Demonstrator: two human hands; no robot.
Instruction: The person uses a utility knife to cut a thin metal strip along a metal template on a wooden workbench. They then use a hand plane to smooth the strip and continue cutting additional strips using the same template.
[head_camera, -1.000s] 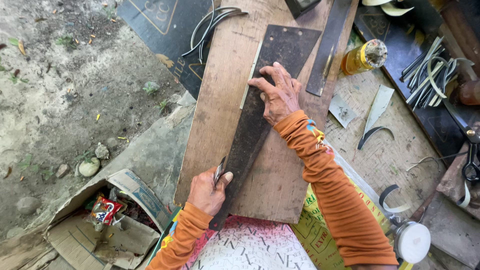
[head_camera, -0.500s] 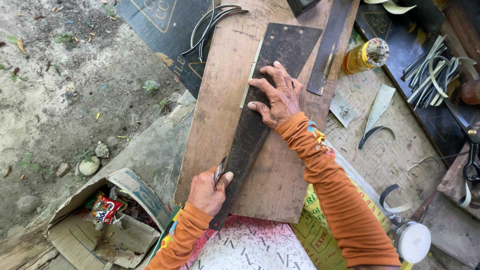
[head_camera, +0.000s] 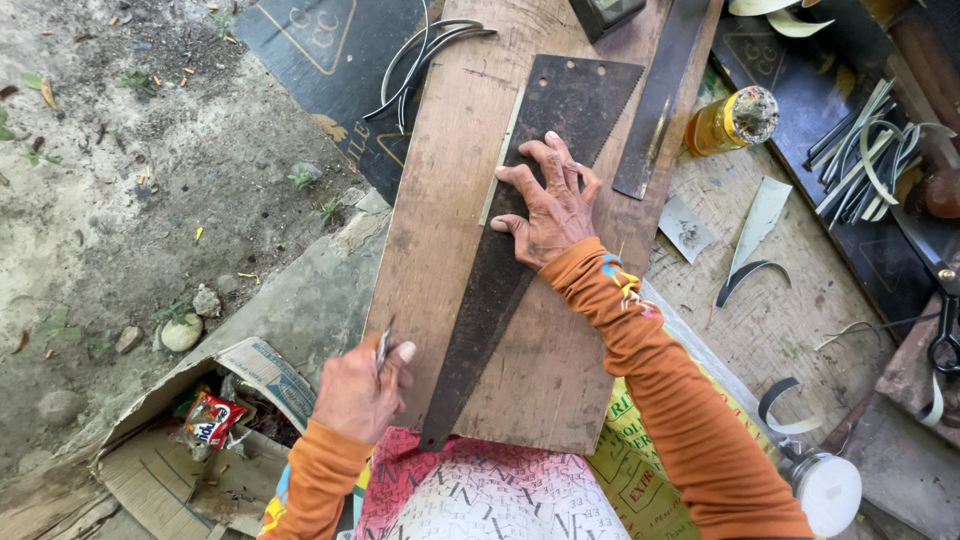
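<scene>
A long, dark, rusty saw blade lies lengthwise on a brown wooden board, its narrow end toward me. My right hand presses flat on the blade's wide part, fingers spread. A thin pale strip shows along the blade's left edge. My left hand sits at the board's near left edge, apart from the blade, closed around a small metal cutting tool that points up from the fist. Both arms wear orange sleeves.
A second dark metal bar and a yellow bottle lie to the right of the board. Cut strips, scissors and a white jar are further right. An open cardboard box sits lower left on dirt ground.
My left hand has drawn away from the blade's narrow end to the board's left edge. My right hand has slid a little nearer along the blade.
</scene>
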